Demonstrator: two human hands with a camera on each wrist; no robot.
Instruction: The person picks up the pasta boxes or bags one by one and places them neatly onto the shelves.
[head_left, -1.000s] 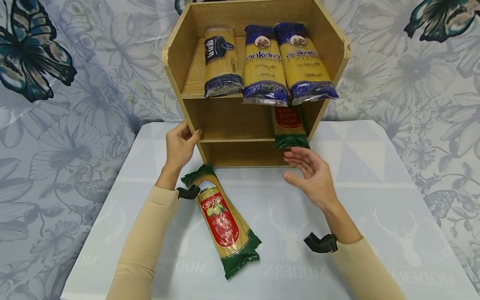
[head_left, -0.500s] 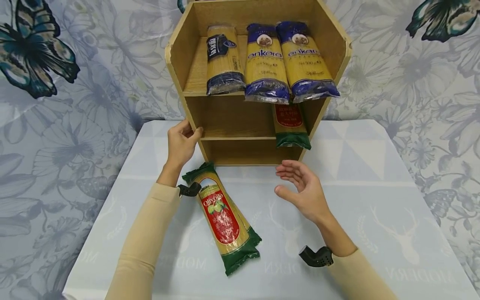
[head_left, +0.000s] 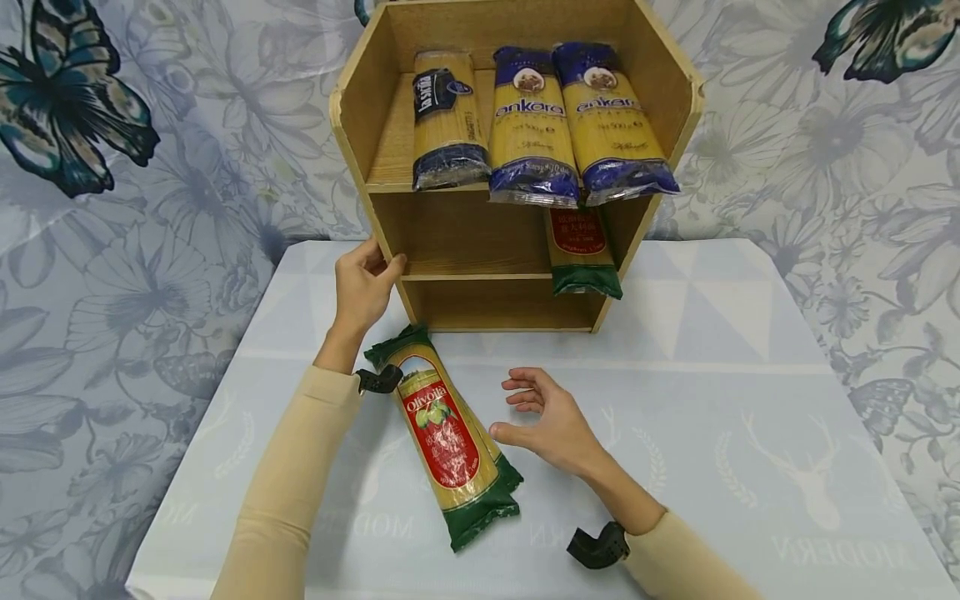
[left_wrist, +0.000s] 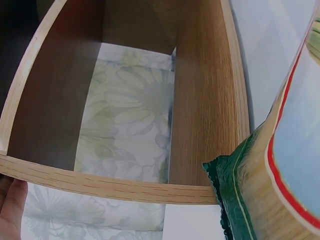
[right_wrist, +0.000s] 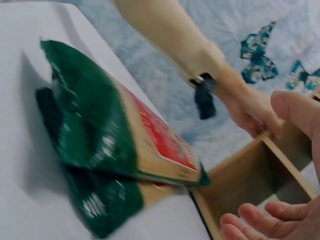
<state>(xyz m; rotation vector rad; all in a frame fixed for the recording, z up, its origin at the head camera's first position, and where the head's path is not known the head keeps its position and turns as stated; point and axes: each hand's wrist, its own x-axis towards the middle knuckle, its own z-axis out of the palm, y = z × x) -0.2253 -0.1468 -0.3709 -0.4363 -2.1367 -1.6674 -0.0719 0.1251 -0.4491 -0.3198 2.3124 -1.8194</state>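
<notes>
A wooden shelf (head_left: pixel 465 237) is held by the left hand (head_left: pixel 363 285), and the right hand (head_left: pixel 546 421) is seen beside the upper Olivoila pack (head_left: pixel 442 433).
By the left hand, the grip is closed around the shelf's side, with the thumb at the front edge; in the right grip nothing is held, the fingers being loosely bent and the thumb apart. On the counter (head_left: pixel 750 400), before the shelf, the upper Olivoila pack is laid partly over the lower pack (right_wrist: pixel 107 207). At the right of the middle tier (head_left: pixel 480 277), a red-labelled pack (head_left: pixel 579 237) is placed; on the top tier (head_left: pixel 390 154), a dark-labelled pack (head_left: pixel 452 125) and two ankara packs (head_left: pixel 532 129) are arranged.
</notes>
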